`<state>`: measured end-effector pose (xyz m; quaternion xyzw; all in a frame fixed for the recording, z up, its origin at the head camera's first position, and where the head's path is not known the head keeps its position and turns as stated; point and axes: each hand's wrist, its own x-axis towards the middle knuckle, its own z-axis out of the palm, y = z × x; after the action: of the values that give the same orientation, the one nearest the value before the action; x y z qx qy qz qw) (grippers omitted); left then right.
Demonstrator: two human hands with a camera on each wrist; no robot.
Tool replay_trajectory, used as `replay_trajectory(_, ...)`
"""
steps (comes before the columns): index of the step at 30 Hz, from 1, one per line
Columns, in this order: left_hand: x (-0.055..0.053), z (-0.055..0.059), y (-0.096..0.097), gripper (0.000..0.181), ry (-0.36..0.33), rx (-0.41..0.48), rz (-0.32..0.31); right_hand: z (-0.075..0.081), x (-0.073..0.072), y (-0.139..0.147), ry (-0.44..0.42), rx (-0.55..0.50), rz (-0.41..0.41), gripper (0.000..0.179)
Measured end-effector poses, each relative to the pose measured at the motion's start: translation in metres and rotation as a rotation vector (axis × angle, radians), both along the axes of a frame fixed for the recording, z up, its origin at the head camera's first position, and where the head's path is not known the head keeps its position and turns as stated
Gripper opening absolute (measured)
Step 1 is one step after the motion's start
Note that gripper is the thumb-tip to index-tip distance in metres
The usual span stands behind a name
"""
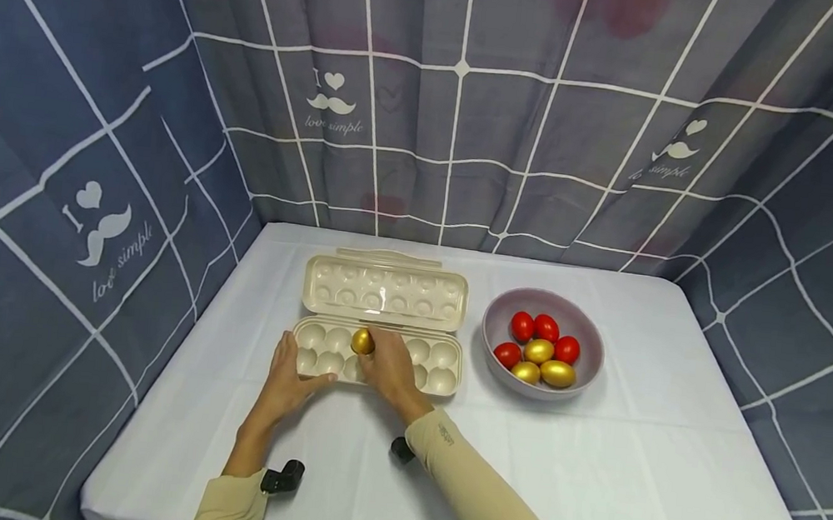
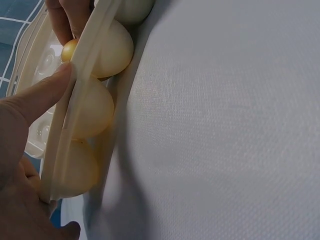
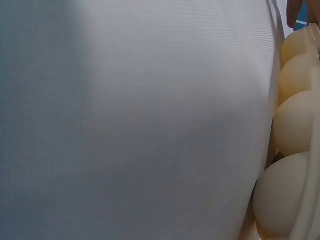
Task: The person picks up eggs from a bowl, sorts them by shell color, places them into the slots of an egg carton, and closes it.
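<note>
A cream plastic egg carton (image 1: 442, 358) lies open on the table, its lid (image 1: 386, 292) folded back behind it. My right hand (image 1: 389, 366) pinches a golden egg (image 1: 362, 341) at the third back-row hollow from the left; whether it touches the bottom is hidden. At the carton's front left corner, my left hand (image 1: 287, 383) holds the edge, thumb on the front rim and fingers along the left end. The left wrist view also shows the golden egg (image 2: 69, 50) behind the rim. Rounded cup undersides (image 3: 292, 122) fill the right edge of the right wrist view.
Right of the carton stands a mauve bowl (image 1: 486, 334) with several red eggs (image 1: 522, 326) and golden eggs (image 1: 558, 373). A white cloth (image 1: 639, 449) covers the table. Dark checked curtains (image 1: 416, 109) hang behind and at both sides.
</note>
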<state>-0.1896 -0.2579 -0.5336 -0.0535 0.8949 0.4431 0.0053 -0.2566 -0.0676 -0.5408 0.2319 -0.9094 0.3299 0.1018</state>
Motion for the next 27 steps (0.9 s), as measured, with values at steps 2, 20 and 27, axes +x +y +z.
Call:
replay_trajectory(2, 0.0, -0.001, 0.0, 0.12, 0.004, -0.009, -0.004, -0.002, 0.003, 0.001, 0.026, 0.023, 0.014, 0.032)
replay_trajectory(20, -0.003, -0.006, -0.003, 0.118, -0.021, -0.039, -0.018, 0.019, 0.02, 0.063, 0.019, -0.569, -0.167, 0.04)
replay_trajectory(27, -0.004, -0.007, -0.001, 0.118, -0.022, -0.023, -0.014, 0.045, 0.024, 0.103, 0.027, -0.831, -0.158, 0.036)
